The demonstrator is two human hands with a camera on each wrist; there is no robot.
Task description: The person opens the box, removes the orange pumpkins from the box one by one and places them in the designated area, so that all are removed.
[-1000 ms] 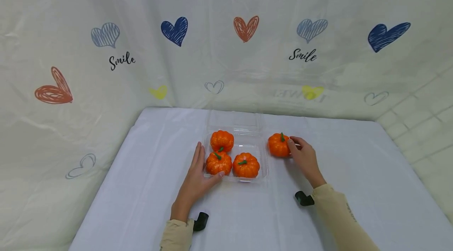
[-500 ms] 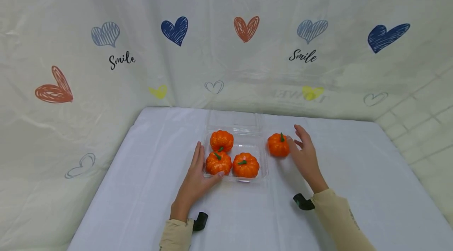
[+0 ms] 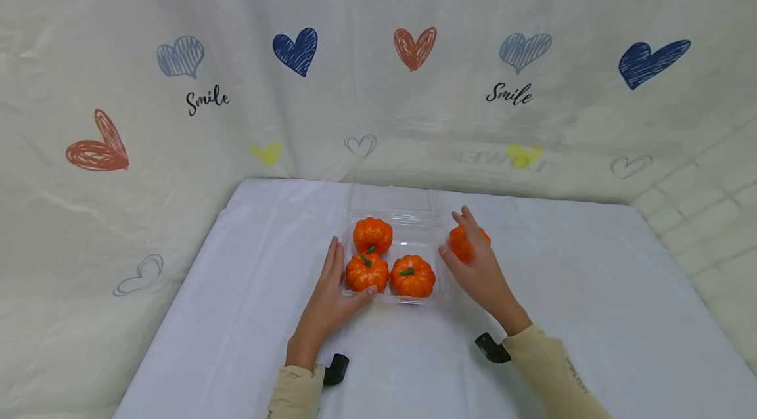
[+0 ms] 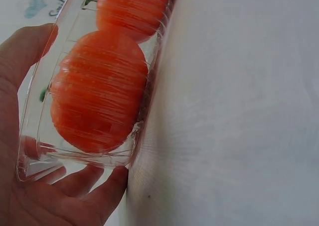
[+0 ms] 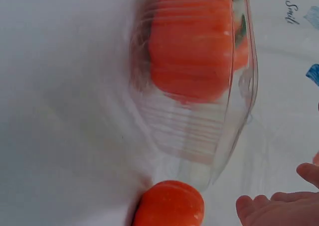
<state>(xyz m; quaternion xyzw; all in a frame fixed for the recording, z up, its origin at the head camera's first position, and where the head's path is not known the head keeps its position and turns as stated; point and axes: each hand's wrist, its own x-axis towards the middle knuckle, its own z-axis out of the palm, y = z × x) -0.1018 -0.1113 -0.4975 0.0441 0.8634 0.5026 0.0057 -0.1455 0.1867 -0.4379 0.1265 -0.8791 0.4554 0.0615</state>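
Note:
A clear plastic container [image 3: 412, 235], lid raised at the back, holds three orange pumpkins: one behind [image 3: 372, 235], one front left [image 3: 367, 273] and one front right [image 3: 412, 276]. My left hand [image 3: 326, 307] grips its front-left corner, thumb at the front and fingers along the side; the left wrist view shows the hand [image 4: 55, 201] around the ribbed wall. A fourth pumpkin [image 3: 460, 245] sits on the table just right of the container. Partly covering it in the head view, my right hand [image 3: 485, 281] is open and empty; in the right wrist view, fingers [image 5: 264, 208] show apart from the pumpkin [image 5: 172, 206].
The white-covered table [image 3: 248, 274] meets a pale curtain [image 3: 355, 104] printed with hearts and words behind it. Black devices [image 3: 336, 370] [image 3: 492, 347] stick out at both wrists.
My right hand has let go of the right-hand pumpkin and moved left, across its front toward the container. The left hand and the pumpkins stay in place.

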